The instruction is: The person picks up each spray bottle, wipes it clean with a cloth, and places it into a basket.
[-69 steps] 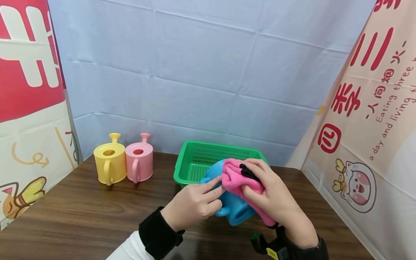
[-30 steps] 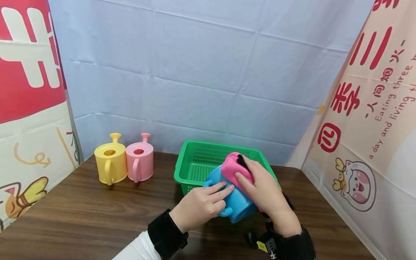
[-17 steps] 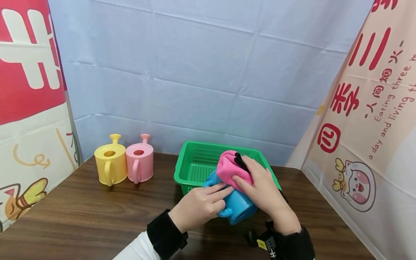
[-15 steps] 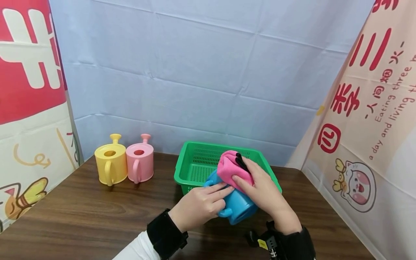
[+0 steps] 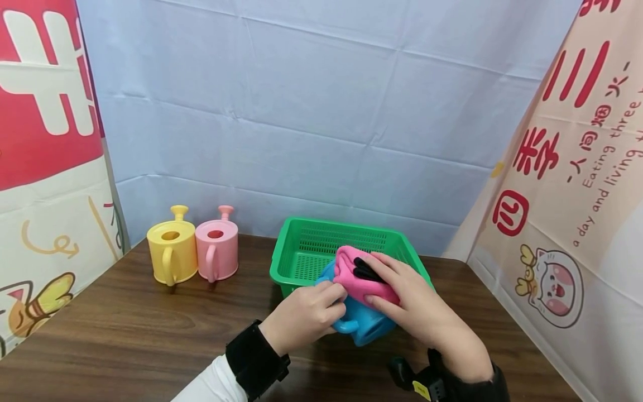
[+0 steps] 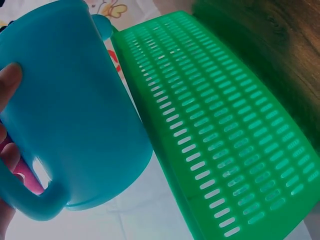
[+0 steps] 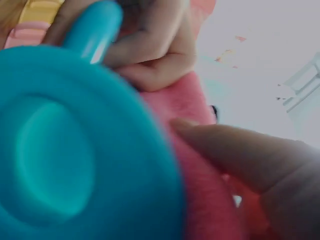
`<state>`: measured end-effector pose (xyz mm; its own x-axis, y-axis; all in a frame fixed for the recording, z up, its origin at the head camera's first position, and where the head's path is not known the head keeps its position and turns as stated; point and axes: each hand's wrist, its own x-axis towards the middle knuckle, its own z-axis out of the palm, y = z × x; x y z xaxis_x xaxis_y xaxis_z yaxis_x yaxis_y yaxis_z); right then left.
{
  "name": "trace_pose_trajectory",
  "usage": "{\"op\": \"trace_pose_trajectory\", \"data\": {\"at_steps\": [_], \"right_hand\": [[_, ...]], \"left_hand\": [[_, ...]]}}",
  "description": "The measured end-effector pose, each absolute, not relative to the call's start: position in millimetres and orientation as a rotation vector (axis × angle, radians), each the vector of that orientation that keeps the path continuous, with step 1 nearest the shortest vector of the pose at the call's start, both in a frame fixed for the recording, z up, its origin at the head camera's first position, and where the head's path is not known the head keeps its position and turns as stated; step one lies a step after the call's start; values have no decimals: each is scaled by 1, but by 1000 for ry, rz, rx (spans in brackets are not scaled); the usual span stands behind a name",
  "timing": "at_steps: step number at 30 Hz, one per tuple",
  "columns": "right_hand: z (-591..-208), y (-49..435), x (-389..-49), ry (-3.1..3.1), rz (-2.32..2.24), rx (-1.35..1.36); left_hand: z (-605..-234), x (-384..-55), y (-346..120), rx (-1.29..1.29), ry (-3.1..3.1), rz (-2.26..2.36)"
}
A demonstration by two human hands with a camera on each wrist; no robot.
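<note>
Slanting blue can (image 5: 363, 319), handle (image 5: 346, 327) leftward

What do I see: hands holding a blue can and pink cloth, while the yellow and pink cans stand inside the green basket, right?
Not inside the basket: the head view shows the yellow can and pink can standing on the table, left of it.

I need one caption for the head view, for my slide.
The left hand holds the blue can while the right hand holds the cloth against it, the basket behind.
</note>
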<state>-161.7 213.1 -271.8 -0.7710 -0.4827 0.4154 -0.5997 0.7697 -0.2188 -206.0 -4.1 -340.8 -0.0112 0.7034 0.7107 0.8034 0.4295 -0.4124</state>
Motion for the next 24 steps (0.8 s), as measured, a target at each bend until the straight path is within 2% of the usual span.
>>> {"op": "trace_pose_trajectory", "data": {"at_steps": [10, 19, 24], "right_hand": [[-267, 199, -137, -2564, 251, 690], [-275, 188, -160, -2529, 297, 537], [-280, 198, -176, -2628, 576, 449]], "left_hand": [[-340, -205, -4, -1335, -1694, -191], [-335, -200, -3, -1344, -1657, -183], [-336, -199, -1, -1356, -1667, -172]]}}
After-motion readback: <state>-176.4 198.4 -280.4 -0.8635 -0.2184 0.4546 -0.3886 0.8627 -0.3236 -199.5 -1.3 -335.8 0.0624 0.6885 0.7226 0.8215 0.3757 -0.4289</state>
